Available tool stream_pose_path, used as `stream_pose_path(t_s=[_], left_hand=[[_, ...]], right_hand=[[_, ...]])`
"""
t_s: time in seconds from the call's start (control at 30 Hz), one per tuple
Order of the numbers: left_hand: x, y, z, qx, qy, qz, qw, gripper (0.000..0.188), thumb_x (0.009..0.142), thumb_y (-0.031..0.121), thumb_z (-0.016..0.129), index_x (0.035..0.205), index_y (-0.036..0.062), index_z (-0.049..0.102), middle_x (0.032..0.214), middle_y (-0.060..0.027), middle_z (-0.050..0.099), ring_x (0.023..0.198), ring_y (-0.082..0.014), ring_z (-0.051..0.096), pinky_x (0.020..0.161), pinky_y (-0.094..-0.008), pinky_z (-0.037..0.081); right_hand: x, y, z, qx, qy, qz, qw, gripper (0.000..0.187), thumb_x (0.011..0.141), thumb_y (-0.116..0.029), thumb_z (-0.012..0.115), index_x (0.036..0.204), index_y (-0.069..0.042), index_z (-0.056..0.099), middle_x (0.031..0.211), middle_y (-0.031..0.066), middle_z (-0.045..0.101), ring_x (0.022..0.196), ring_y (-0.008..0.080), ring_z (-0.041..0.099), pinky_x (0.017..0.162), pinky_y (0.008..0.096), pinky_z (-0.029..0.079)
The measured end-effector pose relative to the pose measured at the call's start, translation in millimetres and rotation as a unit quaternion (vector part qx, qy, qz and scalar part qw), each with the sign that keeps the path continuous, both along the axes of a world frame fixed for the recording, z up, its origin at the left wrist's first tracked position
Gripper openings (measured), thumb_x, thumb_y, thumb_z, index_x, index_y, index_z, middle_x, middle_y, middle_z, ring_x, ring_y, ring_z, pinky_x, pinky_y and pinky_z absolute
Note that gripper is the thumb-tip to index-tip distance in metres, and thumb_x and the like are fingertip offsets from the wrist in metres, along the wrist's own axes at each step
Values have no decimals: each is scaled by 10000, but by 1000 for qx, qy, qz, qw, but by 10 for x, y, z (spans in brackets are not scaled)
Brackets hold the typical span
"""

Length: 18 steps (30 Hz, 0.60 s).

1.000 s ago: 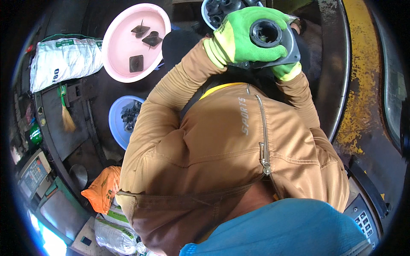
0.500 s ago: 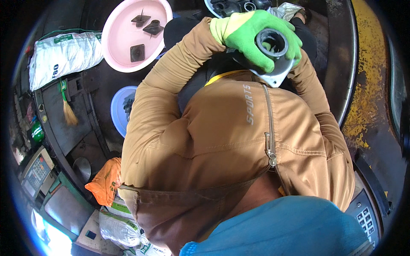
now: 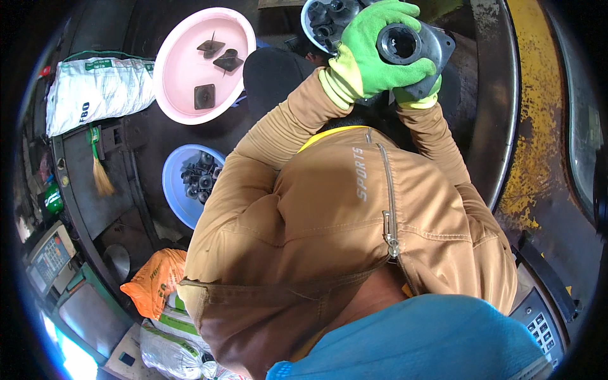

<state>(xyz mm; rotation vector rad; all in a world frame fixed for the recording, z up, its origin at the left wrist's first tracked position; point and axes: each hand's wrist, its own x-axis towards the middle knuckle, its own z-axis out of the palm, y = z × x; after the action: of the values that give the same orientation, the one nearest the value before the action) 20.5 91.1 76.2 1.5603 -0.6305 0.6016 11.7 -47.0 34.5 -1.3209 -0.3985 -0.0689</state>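
My left hand (image 3: 378, 52), in a green glove with a yellow-green cuff, curls around the round collar of a black flanged part (image 3: 441, 49). Its square flange has a hole near the corner, and the collar opening faces up. Beneath the part is my right hand (image 3: 419, 95), gloved in the same green; its palm edge and cuff show and it presses against the underside. The right fingers are mostly hidden. Just beyond my left hand, a pale blue basin (image 3: 308, 26) holds several similar black parts.
A pink basin (image 3: 166, 95) with several dark square-flanged pieces (image 3: 204, 97) stands at the left. Below it sits a blue basin (image 3: 172, 201) of small black parts. A white sack (image 3: 101, 95), a hand brush (image 3: 100, 168) and an orange bag (image 3: 158, 282) lie farther left. A yellow, worn machine edge (image 3: 529, 126) runs along the right.
Both hands have moved slightly up and away with the black part, which has tilted so its flange now points to the upper right. More of the blue basin at left shows.
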Motion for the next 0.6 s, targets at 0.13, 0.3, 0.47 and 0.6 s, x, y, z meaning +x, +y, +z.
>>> stream_pose_path(t_s=[0.13, 0.3, 0.47, 0.6], left_hand=[[37, 81, -70, 29, -40, -49, 998, 489, 667, 177, 854, 1079, 68, 615, 1170, -164, 634, 1138, -331, 585, 1010, -440, 449], [6, 150, 76, 13, 1, -139, 990, 457, 683, 169, 850, 1079, 56, 654, 1116, -115, 677, 1068, -275, 633, 953, -394, 500], [-12, 140, 104, 8, 4, -157, 988, 419, 687, 149, 854, 1053, 50, 673, 1056, -86, 695, 986, -218, 675, 900, -350, 539], [-16, 151, 63, 12, 56, -235, 970, 391, 697, 132, 842, 1042, 46, 679, 1063, -94, 697, 1005, -213, 671, 916, -349, 533]], right_hand=[[-29, -54, 98, -158, -93, -24, 983, 356, 933, -174, 606, 1259, -32, 575, 1148, 76, 655, 1052, 215, 647, 891, 320, 527], [-9, -149, 310, -168, -112, 60, 978, 411, 813, -110, 710, 1204, -26, 616, 1110, 91, 678, 1003, 216, 666, 854, 320, 544], [43, -240, 461, -248, -190, 163, 936, 485, 727, -143, 823, 1165, -36, 645, 1172, 95, 664, 1052, 201, 645, 902, 313, 529], [42, -384, 417, -267, -64, 223, 935, 634, 636, -191, 910, 1192, -54, 639, 1209, 79, 648, 1089, 199, 619, 936, 331, 512]])
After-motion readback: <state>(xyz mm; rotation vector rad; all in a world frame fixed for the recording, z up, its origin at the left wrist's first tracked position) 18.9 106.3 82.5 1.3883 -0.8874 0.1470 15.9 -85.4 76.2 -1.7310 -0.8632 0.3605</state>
